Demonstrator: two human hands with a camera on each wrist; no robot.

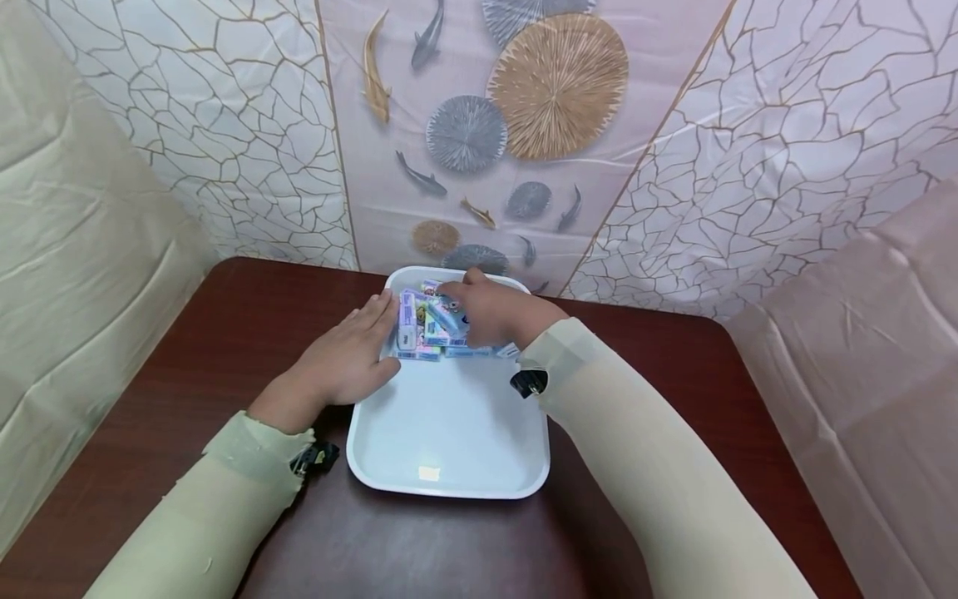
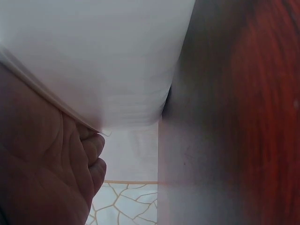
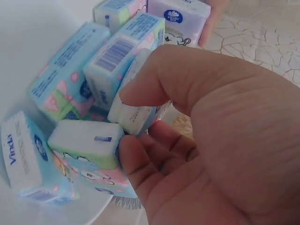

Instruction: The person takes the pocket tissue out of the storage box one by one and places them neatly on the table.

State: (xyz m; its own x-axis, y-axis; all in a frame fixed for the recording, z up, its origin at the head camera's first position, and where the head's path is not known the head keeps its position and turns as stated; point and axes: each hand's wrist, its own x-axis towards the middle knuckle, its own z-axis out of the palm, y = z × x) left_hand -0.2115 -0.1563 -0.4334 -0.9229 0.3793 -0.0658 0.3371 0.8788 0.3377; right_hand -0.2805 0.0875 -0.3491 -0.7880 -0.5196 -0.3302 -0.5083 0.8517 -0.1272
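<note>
Several small Vinda tissue packs [image 3: 70,70] in blue, pink and green wrapping lie heaped at the far end of a white tray [image 1: 449,441]. With thumb and fingers, my right hand [image 1: 497,314] pinches one tissue pack [image 3: 133,116] among the others. A purple tissue pack [image 1: 407,319] stands at the heap's left side. My left hand [image 1: 346,356] rests along the tray's left rim, its fingers extended close to that purple pack. From below, the left wrist view shows the palm [image 2: 42,159] against the tray's outer wall [image 2: 117,70].
The tray stands on a dark reddish-brown table [image 1: 292,312]. Behind the table's far edge hangs a patterned cloth [image 1: 464,208] with fish and round motifs. Pale plain cloth [image 1: 846,366] borders the right side, with more of it [image 1: 82,249] at the left.
</note>
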